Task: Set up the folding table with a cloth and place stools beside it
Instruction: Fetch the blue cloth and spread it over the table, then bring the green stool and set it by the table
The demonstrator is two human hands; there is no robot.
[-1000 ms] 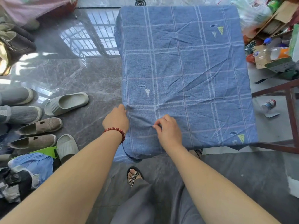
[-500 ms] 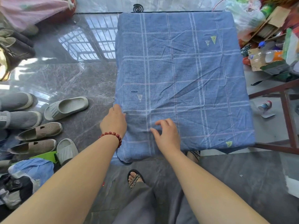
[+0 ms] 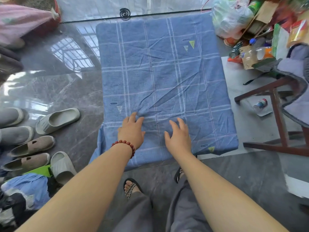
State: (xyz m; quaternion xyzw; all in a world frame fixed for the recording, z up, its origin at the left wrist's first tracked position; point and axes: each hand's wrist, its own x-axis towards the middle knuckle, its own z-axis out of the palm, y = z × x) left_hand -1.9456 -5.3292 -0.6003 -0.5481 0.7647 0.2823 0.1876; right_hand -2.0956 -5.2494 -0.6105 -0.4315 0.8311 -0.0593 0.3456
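A blue checked cloth covers the whole top of the low folding table and hangs over its near and left edges; the table itself is hidden under it. My left hand, with a red bead bracelet at the wrist, lies flat on the cloth near the near-left corner, fingers spread. My right hand rests on the cloth just right of it, fingers straight and apart. No stool shows clearly; a dark wooden frame stands to the right of the table.
Several slippers and shoes lie on the glossy grey floor at left. Bags, boxes and bottles pile up at the back right. A small can lies under the wooden frame. A black mosquito coil sits beyond the table.
Both hands let go of the pinched cloth at the near edge and now lie open and flat on it, slightly farther in. The view shifted so the table sits lower in frame.
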